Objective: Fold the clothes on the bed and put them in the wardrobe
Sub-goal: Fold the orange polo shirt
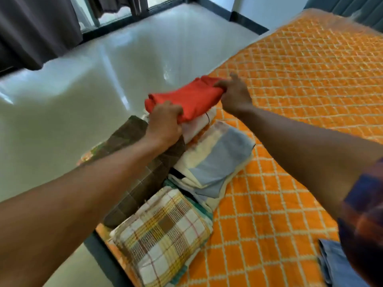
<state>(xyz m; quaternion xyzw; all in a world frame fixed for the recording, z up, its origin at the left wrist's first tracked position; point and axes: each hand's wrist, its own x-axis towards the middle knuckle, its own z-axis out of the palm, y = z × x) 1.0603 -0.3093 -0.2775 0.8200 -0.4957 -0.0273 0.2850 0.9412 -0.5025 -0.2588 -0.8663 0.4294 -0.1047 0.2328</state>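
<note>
Setting a folded red garment (190, 98) onto the row of clothes at the edge of the bed (300, 100).

Observed: the bed, under an orange quilted cover, carries folded pieces along its near edge: a brown checked cloth (141, 172), a blue-and-cream piece (215, 162) and a yellow plaid piece (163, 235). A blue garment (335, 264) lies apart at the lower right. The red garment sits on, or just above, a pale folded piece (196, 125) at the far end of the row; contact cannot be confirmed. The left hand (163, 123) has its fingers curled round the garment's near end. The right hand (234, 96) pinches the far end, one finger lifted clear. Recommendation: hold both ends level, square the edges over the pale piece, and release only once the fold lies flat, as the stack stands close to the mattress edge. No wardrobe is in sight.
</note>
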